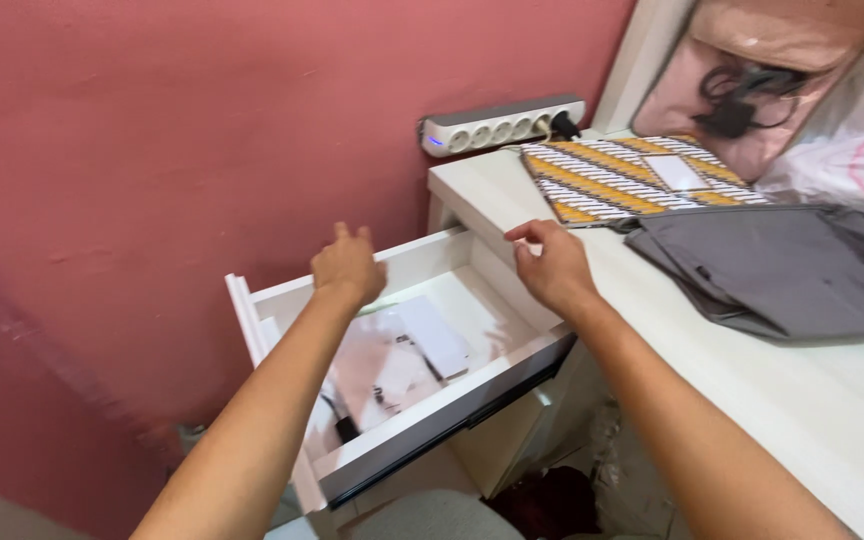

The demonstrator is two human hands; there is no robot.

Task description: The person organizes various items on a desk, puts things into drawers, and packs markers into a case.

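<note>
Your left hand and right hand hover over the open white drawer holding papers; both grips loosely open, empty.

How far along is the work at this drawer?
Done: the white drawer is pulled well out of the desk, showing papers and a dark cable inside. In hand: the left hand and right hand hover over the drawer's back, holding nothing. Left: the papers lie untouched; the patterned folder and grey pouch sit on the desk.
</note>
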